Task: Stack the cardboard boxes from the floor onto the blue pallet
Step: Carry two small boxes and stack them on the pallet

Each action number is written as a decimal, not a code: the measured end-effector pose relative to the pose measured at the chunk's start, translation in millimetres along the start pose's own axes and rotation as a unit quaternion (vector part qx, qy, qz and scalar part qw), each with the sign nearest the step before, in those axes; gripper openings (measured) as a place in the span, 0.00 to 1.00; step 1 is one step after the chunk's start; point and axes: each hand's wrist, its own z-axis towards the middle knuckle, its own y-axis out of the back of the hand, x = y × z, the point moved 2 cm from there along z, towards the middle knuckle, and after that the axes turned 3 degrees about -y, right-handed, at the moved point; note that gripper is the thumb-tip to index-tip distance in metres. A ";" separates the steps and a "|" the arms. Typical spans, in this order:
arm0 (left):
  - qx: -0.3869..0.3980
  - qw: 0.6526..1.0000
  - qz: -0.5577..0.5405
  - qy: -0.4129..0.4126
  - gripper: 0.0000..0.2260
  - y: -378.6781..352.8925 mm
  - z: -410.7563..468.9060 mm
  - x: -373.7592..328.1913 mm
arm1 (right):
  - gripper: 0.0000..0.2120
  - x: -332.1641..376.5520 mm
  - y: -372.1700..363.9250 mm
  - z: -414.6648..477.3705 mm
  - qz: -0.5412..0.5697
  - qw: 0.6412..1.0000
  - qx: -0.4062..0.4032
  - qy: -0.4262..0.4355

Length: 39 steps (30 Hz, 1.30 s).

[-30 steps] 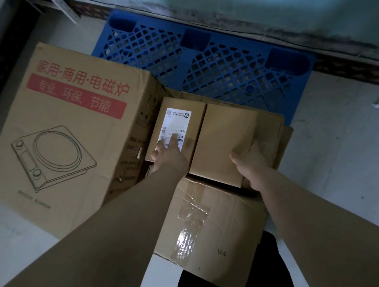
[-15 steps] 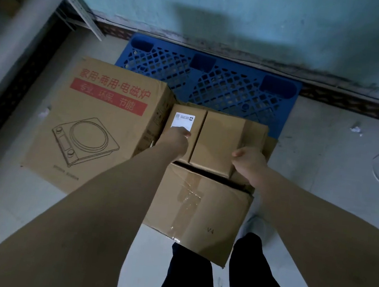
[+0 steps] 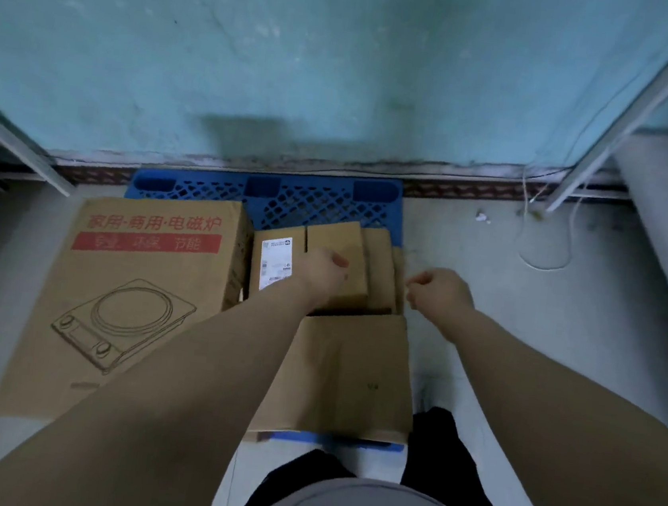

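— Boxes (image 3: 337, 249), where have they got to?
— On the blue pallet (image 3: 308, 204), as far as I can see. It sits against the wall (image 3: 345, 67) at twelve o'clock. Starting at nine o'clock, the big printed box (image 3: 132, 292) lies flat with its far edge over the pallet. Whether all of it sits on, I can't tell.
— And the small ones?
— Packed tight beside it. The labelled box (image 3: 277, 263) is touching the big one, I'd guess so nothing slides. The left hand (image 3: 324, 272) is over them, fingers curled in, grasping nothing.
— The one nearest us?
— The brown box (image 3: 352, 371), at six o'clock from the small ones. A blue strip of pallet shows under its near edge, so it's on.
— The other hand?
— The right hand (image 3: 440, 292) is at three o'clock of the stack, over bare floor (image 3: 491, 245), fingers clenched on nothing. To me, this placing looks finished. A thin cable (image 3: 544, 256) trails on the floor at two o'clock, well apart.
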 end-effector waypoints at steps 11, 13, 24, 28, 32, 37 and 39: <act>0.122 0.975 0.130 -0.134 0.14 -43.3 -66.6 -60.5 | 0.05 -72.4 23.3 -115.4 0.149 0.981 -0.112 -0.051; 0.151 0.965 0.161 -0.143 0.15 -61.5 -80.8 -62.5 | 0.06 -98.9 22.7 -135.2 0.172 0.973 -0.128 -0.081; 0.255 0.898 0.270 -0.238 0.14 -213.5 -227.9 -52.1 | 0.08 -284.5 12.0 -326.8 0.276 0.893 -0.243 -0.259; 0.311 0.846 0.317 -0.295 0.13 -279.0 -319.7 -37.9 | 0.09 -355.4 -5.0 -429.2 0.306 0.848 -0.294 -0.317; 0.355 0.798 0.349 -0.340 0.12 -340.1 -409.5 -14.3 | 0.11 -416.8 -30.7 -529.0 0.330 0.791 -0.348 -0.380; 0.415 0.724 0.392 -0.386 0.15 -399.8 -514.7 17.3 | 0.11 -472.4 -73.7 -626.3 0.393 0.697 -0.407 -0.441; 0.440 0.693 0.409 -0.399 0.16 -423.9 -546.9 30.9 | 0.11 -489.1 -90.1 -656.4 0.416 0.655 -0.426 -0.465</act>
